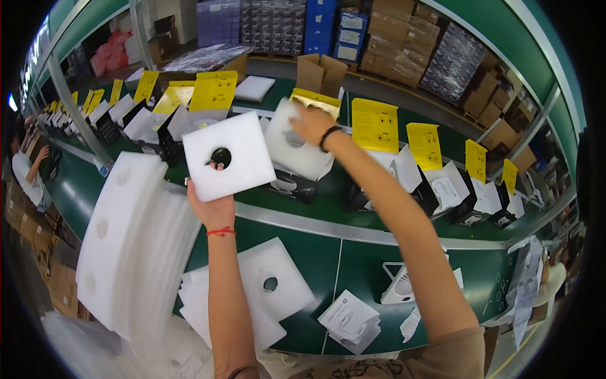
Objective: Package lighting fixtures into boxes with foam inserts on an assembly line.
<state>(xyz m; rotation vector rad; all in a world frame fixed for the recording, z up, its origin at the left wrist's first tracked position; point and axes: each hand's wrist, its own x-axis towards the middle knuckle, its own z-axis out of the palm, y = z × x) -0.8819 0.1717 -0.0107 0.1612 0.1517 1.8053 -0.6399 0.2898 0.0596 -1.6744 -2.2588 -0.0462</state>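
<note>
Closest to my view, a loose pile of square white foam sheets (287, 300) lies on the dark green tabletop (315, 252), the left forearm (226, 284) hiding its middle. To its right I see a small stack of white printed booklets (347, 316); farther right, a small white fan with a slatted grille (401, 287) is partly covered by the right forearm (416, 240). On the left, a tall bank of long white foam sheets (117, 215) bends in the lens, crumpled clear plastic (69, 335) at its foot fading into the dark rim.

Further out, the left hand (213, 207) holds up a square white foam pad with a round hole (246, 170). Its fingers are closed on the pad from below and behind; I make out fingertips (219, 165) through the hole, the rest being hidden. The right hand (314, 126) is over the upper part of a second white foam pad (297, 155), which tilts over a black printed box (293, 186) with a yellow flap (315, 100). These fingers are blurred, so I cannot tell how far open they are or whether they grip the pad or merely press it.

Beyond, open black boxes with raised yellow flaps (374, 126) run both ways, those at far left too small to separate. A co-worker (28, 169) is half lost near the dark left rim; behind everything stand brown cartons (404, 38), some wrapped in film.
</note>
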